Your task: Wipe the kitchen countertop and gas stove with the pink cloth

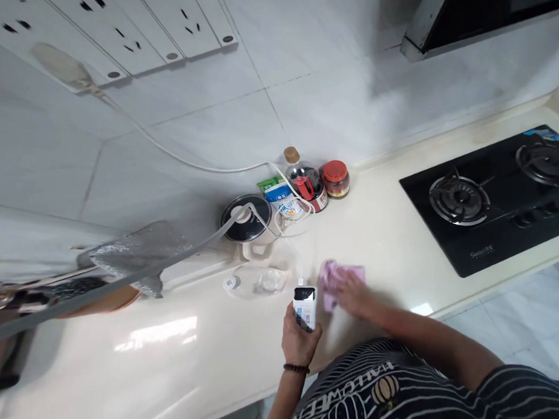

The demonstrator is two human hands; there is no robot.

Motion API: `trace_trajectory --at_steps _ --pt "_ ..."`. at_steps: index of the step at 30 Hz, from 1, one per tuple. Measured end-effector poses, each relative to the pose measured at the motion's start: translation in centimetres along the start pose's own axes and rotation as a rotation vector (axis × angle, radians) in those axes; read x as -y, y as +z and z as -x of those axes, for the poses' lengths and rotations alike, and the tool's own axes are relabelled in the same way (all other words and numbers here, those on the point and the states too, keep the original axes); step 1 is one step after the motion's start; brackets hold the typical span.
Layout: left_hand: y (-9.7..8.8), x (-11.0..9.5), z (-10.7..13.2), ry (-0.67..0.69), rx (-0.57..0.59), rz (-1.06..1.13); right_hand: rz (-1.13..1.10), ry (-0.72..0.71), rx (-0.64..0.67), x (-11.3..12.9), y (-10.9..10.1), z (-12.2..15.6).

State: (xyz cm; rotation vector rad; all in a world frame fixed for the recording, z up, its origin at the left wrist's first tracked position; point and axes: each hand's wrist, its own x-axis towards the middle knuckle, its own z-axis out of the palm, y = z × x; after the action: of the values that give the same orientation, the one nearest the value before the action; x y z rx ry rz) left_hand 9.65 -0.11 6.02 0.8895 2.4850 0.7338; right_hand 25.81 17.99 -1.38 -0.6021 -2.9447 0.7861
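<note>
My left hand [299, 339] is closed round a white power bank [304, 316] with a dark display at its top end. A white charging cable [302, 280] is plugged into that end and runs up towards the kettle. To the right, my right hand [350, 294] presses on a crumpled pink cloth [332, 279] lying on the pale countertop [378, 243]. The fingers are slightly blurred against the cloth. Just left of the power bank lies a clear plastic object [271, 280], its kind hard to make out.
An electric kettle [246, 218] stands by the wall beside packets [281, 193], a bottle [292, 155] and a red-lidded jar [335, 178]. A black gas stove [503, 195] sits at right. The white cord [181, 161] hangs from wall sockets [129, 23]; a grey hose [108, 290] crosses at left.
</note>
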Motion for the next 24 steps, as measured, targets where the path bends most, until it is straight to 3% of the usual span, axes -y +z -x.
trace_trajectory --at_steps 2,4,7,11,14,16,18,21,24 --pt "0.3 -0.3 -0.6 0.012 0.007 -0.026 -0.075 -0.176 0.059 2.6 1.9 2.6" --pt "0.6 -0.6 -1.1 0.005 0.023 -0.058 -0.104 -0.16 0.083 1.9 1.7 5.0" --pt "1.0 -1.0 -1.6 -0.026 0.066 -0.099 -0.038 0.129 0.009 -3.8 -1.8 8.2" --pt "1.5 -1.2 -1.8 -0.048 0.108 -0.141 0.13 0.615 -0.205 -13.1 -7.1 12.1" --pt "1.8 -1.4 -1.7 -0.065 0.132 -0.184 0.171 0.826 -0.349 -15.5 -7.9 13.6" --pt "1.9 -1.5 -1.8 -0.072 0.135 -0.202 0.156 0.874 -0.411 -13.8 -6.6 13.2" --pt "2.1 -1.8 -1.9 -0.071 0.127 -0.209 0.121 0.813 -0.37 -10.1 -4.2 12.2" --pt "2.4 -2.3 -2.3 -0.077 0.119 -0.22 0.003 0.475 -0.098 -4.0 -0.5 10.8" --pt "2.8 -2.9 -2.6 -0.096 0.114 -0.212 -0.112 0.159 0.098 -1.4 1.2 11.2"
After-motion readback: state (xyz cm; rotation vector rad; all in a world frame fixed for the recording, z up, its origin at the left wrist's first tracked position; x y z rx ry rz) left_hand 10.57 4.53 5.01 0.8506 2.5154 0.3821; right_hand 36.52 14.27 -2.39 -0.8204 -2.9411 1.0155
